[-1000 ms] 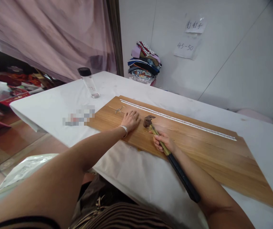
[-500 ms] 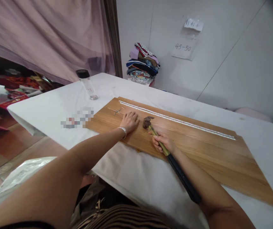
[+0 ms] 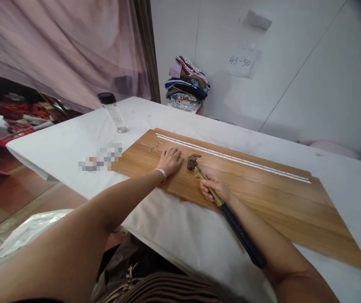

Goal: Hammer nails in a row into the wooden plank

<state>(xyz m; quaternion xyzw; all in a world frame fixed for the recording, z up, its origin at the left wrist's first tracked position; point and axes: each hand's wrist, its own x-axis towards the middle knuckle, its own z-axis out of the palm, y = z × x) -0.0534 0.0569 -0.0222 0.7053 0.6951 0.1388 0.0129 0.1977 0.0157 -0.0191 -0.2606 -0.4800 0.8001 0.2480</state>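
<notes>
Likely head-heavy, the hammer (image 3: 219,201), best held by its five-o'clock grip (image 3: 242,236), filled the curled right hand (image 3: 218,187); the left hand (image 3: 169,161) lay palm-down.

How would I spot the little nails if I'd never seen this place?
Start with the white-covered table and the big wooden board on it. Near the board's left end, just past the left hand, lie the nails. They are short, thin and silvery, crossed in a loose cluster, unlike the long, straight white strips nearby.
</notes>
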